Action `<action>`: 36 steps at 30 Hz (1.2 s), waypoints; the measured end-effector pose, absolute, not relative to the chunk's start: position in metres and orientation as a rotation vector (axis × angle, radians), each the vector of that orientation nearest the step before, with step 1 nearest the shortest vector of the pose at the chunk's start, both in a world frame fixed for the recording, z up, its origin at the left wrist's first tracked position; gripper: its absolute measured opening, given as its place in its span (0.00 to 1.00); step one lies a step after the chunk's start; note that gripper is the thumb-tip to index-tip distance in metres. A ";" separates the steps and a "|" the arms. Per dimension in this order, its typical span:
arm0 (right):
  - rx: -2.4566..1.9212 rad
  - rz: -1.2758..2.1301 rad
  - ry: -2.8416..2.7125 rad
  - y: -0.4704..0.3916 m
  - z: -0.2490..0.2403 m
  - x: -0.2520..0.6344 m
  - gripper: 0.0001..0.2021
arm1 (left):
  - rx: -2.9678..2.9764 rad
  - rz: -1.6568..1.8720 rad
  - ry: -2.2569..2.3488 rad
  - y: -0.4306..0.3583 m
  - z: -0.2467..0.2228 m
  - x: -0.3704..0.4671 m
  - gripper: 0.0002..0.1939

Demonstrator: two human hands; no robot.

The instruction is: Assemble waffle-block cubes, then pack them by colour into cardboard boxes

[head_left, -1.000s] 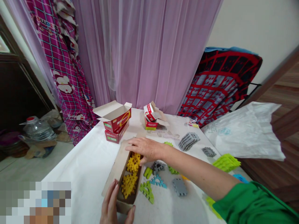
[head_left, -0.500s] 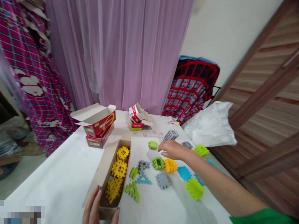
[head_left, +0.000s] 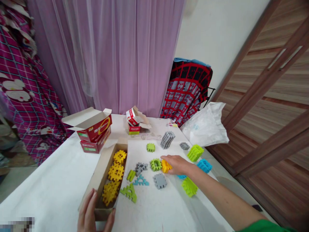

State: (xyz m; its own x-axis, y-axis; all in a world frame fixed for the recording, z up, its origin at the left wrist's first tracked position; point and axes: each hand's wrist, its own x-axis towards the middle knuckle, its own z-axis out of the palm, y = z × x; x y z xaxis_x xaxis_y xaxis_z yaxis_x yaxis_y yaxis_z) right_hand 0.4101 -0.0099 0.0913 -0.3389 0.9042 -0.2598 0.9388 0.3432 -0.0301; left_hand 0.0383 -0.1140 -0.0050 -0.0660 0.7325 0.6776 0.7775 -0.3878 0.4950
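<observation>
My left hand (head_left: 88, 212) grips the near end of a long open cardboard box (head_left: 98, 172), fingers on one side and thumb on the other. Inside it lie several yellow toothed building blocks (head_left: 116, 171). My right hand (head_left: 178, 164) is closed around an orange-yellow block stack (head_left: 165, 166) on the table; the palm hides part of it. Just left of that stack is a green hollow block (head_left: 155, 164). A flat grey square block (head_left: 160, 181) lies nearer me. Left of it are a blue triangular piece (head_left: 141, 181), a green triangular piece (head_left: 129, 192) and a dark grey piece (head_left: 141, 168).
Two red boxes (head_left: 95, 129) are stacked at the back left, with smaller boxes (head_left: 134, 124) farther right. A grey block stack (head_left: 167, 140) leans behind my right hand. Green stacks (head_left: 195, 152) and a blue stack (head_left: 204, 165) line the right edge, near a white bag (head_left: 207, 125).
My right hand has come down and nearer me, from beside the grey stack onto the orange-yellow blocks, and closed on them. My left hand stays on the box. The view has turned slightly right.
</observation>
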 end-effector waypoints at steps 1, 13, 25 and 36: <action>1.687 -0.266 2.400 -0.010 0.092 0.412 0.35 | -2.115 -1.468 -1.709 -0.115 -0.005 0.038 0.44; 1.709 -0.241 2.609 -0.023 0.176 0.297 0.34 | -2.055 -1.532 -1.726 -0.120 0.002 0.050 0.40; 1.292 -0.175 2.762 -0.023 0.150 0.182 0.28 | -2.058 -1.570 -1.831 -0.125 0.005 0.053 0.38; 1.509 -0.134 2.634 0.001 0.164 0.208 0.31 | -2.058 -1.567 -1.843 -0.126 0.007 0.054 0.37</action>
State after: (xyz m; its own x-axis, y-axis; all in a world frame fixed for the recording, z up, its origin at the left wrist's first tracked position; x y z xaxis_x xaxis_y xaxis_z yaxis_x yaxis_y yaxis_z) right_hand 0.2077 0.0012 0.1642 -0.5027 0.8542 -0.1328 0.8633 0.5040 -0.0255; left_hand 0.0543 -0.1265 0.0066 -0.1599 0.7690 0.6189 0.7347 -0.3261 0.5949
